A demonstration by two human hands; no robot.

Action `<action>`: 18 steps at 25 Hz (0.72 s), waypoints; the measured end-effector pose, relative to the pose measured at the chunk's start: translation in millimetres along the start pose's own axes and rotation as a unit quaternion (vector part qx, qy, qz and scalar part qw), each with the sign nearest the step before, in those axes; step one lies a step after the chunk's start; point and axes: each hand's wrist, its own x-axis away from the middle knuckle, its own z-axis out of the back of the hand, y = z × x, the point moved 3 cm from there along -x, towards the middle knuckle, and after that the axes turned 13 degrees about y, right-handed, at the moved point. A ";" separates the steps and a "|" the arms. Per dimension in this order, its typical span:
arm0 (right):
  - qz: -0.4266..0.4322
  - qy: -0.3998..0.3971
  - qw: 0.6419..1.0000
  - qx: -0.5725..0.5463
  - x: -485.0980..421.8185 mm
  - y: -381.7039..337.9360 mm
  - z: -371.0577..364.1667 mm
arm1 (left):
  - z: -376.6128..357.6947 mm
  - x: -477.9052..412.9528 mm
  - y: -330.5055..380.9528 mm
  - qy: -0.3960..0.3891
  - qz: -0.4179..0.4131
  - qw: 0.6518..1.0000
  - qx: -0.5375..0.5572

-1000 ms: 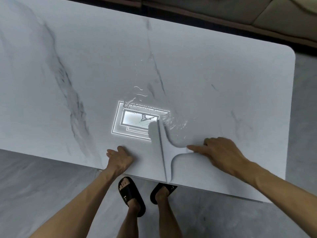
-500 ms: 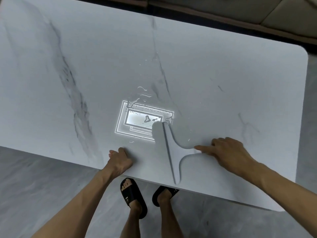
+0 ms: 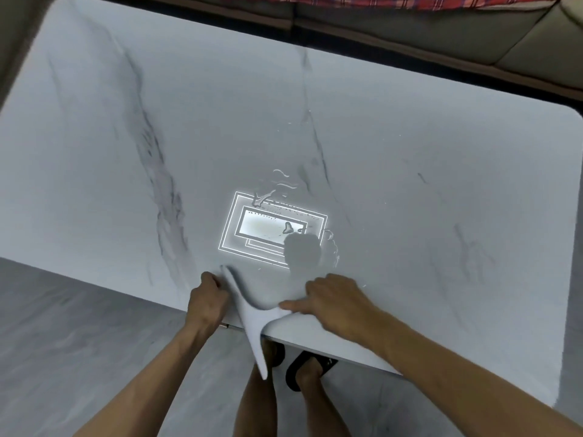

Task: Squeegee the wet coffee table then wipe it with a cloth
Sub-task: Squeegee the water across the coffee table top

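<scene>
Right hand (image 3: 334, 305) clamped on the squeegee (image 3: 252, 323), left hand (image 3: 206, 302) curled, hold unclear, blade overhanging the coffee table (image 3: 410, 146) edge: squeegeeing seems underway, next likely resetting behind the water (image 3: 285, 183).

We log the white T-shaped squeegee (image 3: 252, 323) lying slantwise over the near edge of the surface (image 3: 410, 152), one blade end overhanging it and the handle pointing toward the right edge. Surface: white marble, grey veins, rounded corners. Water streaks (image 3: 279, 182) sit mid-surface.

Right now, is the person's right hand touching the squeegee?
Touching. The head view shows the right hand pinching the squeegee by its handle.
</scene>
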 end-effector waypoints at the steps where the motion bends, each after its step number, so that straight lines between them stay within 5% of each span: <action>1: 0.016 -0.001 1.000 -0.010 -13.7 -15.0 -7.3 | 6.1 -3.1 -3.1 0.032 0.005 0.999 0.010; 7: -0.033 0.036 0.998 0.048 -36.2 -1.9 -0.3 | 23.3 -32.7 -1.6 0.016 -0.008 1.000 0.002; 15: -0.266 0.075 0.949 0.154 61.3 97.3 75.7 | 22.9 -47.3 39.7 -0.046 -0.077 0.996 -0.014; 18: -0.260 0.123 0.943 0.169 70.2 83.1 87.3 | 26.7 -51.6 54.6 -0.022 -0.091 0.996 0.008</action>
